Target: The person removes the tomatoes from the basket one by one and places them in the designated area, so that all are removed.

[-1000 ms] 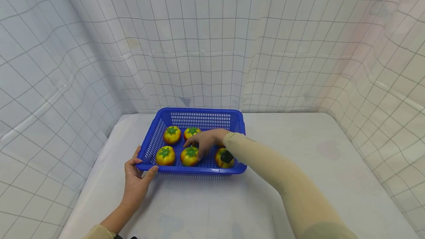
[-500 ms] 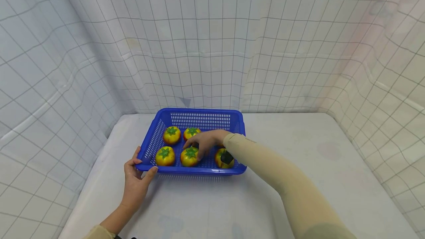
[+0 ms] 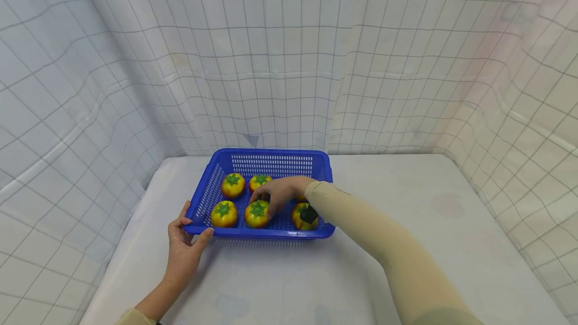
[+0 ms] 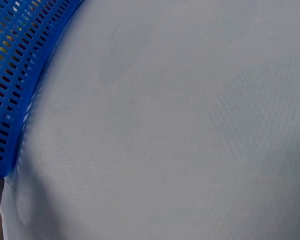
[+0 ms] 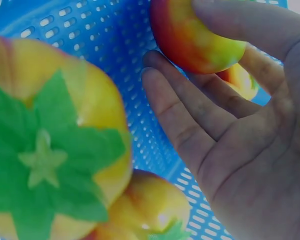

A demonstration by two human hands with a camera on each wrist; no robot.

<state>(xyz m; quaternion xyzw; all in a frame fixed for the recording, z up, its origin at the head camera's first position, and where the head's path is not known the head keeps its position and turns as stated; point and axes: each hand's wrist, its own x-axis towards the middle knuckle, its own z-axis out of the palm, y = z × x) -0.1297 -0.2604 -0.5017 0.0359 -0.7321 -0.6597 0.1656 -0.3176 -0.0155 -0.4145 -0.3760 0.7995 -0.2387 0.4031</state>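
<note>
A blue plastic basket with slotted sides holds several yellow-red fruits, each topped with a green star-shaped leaf. My left hand grips its near left corner, thumb on the front rim and fingers at the left side. Just the edge of that hand shows in the left wrist view, below the basket wall. Inside the basket my right hand holds the middle front fruit between thumb and fingers. The right wrist view shows the thumb over this fruit and fingers curved beneath it.
Another front-row fruit sits left of the held one, with a back-row fruit behind it. The right forearm crosses over the front right fruit. White cloth covers the table, and gridded curtains enclose its back and sides.
</note>
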